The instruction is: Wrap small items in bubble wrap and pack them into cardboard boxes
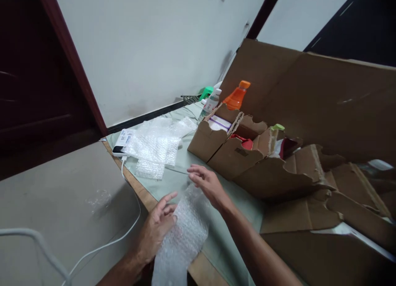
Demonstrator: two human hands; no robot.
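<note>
A bundle of bubble wrap (182, 236) lies over the near edge of the table. My left hand (156, 226) rests against its left side, fingers loosely curled on the wrap, so I take it as holding the bundle. Above the far end of the bundle hovers my right hand (207, 183), fingers stretched out and apart, with nothing in it. Whatever is inside the wrap is hidden.
More bubble wrap sheets (156, 148) lie further back beside a white power bank (122, 144) with a white cable (123, 236). Torn cardboard boxes (247, 158) with goods fill the right. An orange-capped bottle (236, 96) and a clear bottle (210, 104) stand by the wall.
</note>
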